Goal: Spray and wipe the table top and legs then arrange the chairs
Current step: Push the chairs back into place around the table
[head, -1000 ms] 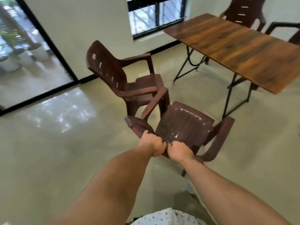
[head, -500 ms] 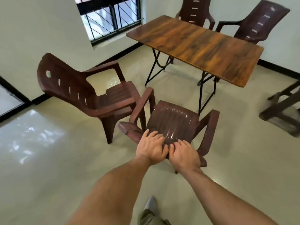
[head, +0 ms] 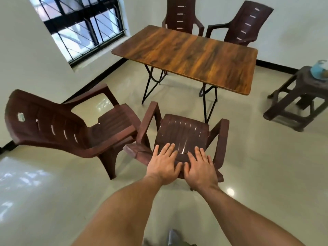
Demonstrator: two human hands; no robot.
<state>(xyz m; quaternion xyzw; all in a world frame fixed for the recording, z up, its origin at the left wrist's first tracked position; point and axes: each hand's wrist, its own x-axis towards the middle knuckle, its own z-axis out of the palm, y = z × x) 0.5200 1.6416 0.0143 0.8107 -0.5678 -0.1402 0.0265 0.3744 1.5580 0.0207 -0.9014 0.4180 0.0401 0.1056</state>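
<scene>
A brown plastic armchair [head: 182, 132] stands in front of me, facing the wooden table [head: 191, 55] with black metal legs. My left hand [head: 164, 165] and my right hand [head: 199, 168] lie side by side on top of its backrest, fingers straight and spread. A second brown armchair [head: 67, 128] stands to the left, its arm close to the first chair's arm. Two more brown chairs [head: 182, 16] [head: 246, 23] stand behind the table by the far wall.
A brown plastic stool [head: 300, 96] at the right carries a light blue object [head: 319, 71]. A barred window [head: 79, 27] is in the left wall. Shiny tiled floor [head: 257, 166] lies open to the right and near left.
My fingers, curled round the backrest edge a second ago, have straightened and now lie flat. The chair now stands square to the table; the view swung right, bringing in the stool.
</scene>
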